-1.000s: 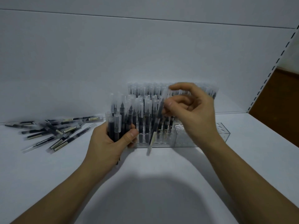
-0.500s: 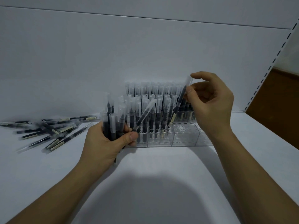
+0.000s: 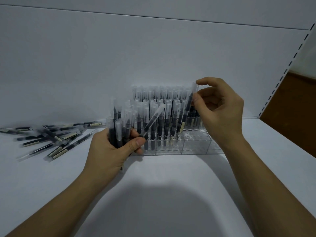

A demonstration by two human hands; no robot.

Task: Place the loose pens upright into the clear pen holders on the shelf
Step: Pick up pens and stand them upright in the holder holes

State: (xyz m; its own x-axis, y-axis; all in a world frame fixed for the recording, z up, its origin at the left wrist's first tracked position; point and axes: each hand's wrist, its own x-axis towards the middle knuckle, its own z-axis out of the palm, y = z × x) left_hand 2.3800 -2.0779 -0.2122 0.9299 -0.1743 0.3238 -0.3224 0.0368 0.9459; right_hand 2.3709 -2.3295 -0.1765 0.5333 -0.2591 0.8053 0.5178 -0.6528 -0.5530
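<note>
The right hand pinches a single black pen with a frosted clear cap near its top between thumb and fingertips, with the forefinger arched above the cap. The pen leans slightly, and its lower end is down among the upright pens filling the clear acrylic pen holders. These stand on the white shelf against the pale back panel. The left hand grips a bundle of like pens upright just left of the holders, its thumb pressing one slanting pen that leans out to the right. A pile of loose pens lies flat on the shelf farther left
</note>
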